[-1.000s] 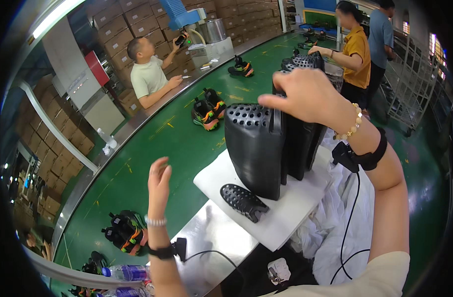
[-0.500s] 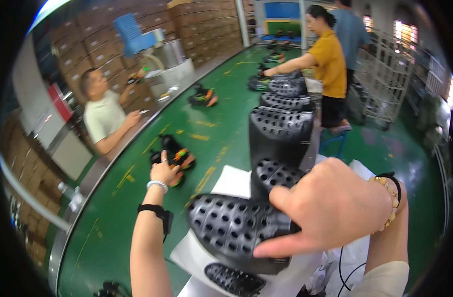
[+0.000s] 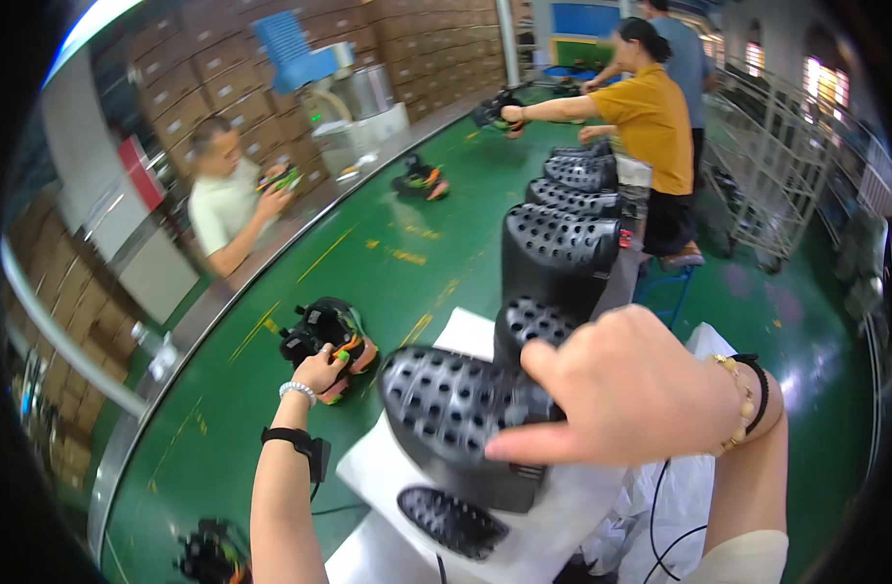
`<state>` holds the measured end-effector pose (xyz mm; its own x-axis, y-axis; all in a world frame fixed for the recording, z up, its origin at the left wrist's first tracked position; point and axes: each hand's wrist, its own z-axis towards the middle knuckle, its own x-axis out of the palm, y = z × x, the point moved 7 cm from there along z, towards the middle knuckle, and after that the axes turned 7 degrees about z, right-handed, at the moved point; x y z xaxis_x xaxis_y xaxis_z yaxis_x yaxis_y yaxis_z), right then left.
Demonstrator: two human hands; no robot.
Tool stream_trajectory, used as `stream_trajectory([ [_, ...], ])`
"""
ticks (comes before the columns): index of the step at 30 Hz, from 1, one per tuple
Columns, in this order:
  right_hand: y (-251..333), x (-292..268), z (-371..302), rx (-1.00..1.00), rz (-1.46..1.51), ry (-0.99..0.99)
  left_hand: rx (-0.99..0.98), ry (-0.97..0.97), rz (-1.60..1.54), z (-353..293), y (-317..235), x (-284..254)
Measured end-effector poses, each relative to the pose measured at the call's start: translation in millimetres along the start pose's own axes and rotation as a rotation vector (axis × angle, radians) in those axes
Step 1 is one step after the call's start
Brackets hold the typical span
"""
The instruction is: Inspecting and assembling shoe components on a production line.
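On the green belt, my left hand (image 3: 319, 372) pinches the near edge of a pair of black sandals (image 3: 331, 331) with orange and green soles. My right hand (image 3: 621, 389) grips the heel end of a large black shoe-shaped piece (image 3: 446, 389) with rows of round holes; its thumb lies across the top and the other fingers are partly hidden. Under that piece is a white sheet (image 3: 368, 467). A smaller black perforated piece (image 3: 451, 521) lies close to me. Beyond my right hand stands a row of similar black pieces (image 3: 558, 248).
A person in yellow (image 3: 650, 127) across the belt's right side holds a dark sandal (image 3: 500, 112). On the left, a person in a pale shirt (image 3: 227, 204) handles a sandal. More sandals (image 3: 422, 180) lie along the belt. Wire racks (image 3: 767, 175) stand at the right, stacked cartons (image 3: 222, 68) at the back.
The view has shifted slightly. The left-hand person has raised a sandal in both hands. The person in yellow has lifted a sandal off the belt. Another sandal shows more at the lower left.
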<state>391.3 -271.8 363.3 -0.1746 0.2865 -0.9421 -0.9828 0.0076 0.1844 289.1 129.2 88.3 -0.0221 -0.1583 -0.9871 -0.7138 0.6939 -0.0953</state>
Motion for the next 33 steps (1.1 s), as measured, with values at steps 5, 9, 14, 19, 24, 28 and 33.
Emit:
stream_trajectory([
  [5, -1, -5, 4, 0.025, -0.051, -0.017, -0.116, 0.089, -0.082, -138, 36, -7],
  [9, -5, -11, -4, 0.082, -0.008, -0.197, -0.152, 0.097, -0.073, -221, 42, -1],
  [14, 4, -79, -80, 0.183, 0.406, -0.499, -0.190, -0.043, -0.207, -269, 54, 4],
  [19, 23, -52, -152, 0.189, 0.588, -0.564, -0.446, -0.320, -0.033, -286, 112, 20],
  [24, 2, 3, -207, 0.344, 0.761, -0.539, -0.365, 0.000, 0.131, -229, 174, 100],
  [28, -17, 51, -236, 0.511, 0.972, -0.495, -0.540, -0.080, 0.063, -218, 191, 111],
  [33, -18, 95, -245, 0.551, 1.118, -0.286, -0.718, -0.172, 0.013, -217, 198, 101],
])
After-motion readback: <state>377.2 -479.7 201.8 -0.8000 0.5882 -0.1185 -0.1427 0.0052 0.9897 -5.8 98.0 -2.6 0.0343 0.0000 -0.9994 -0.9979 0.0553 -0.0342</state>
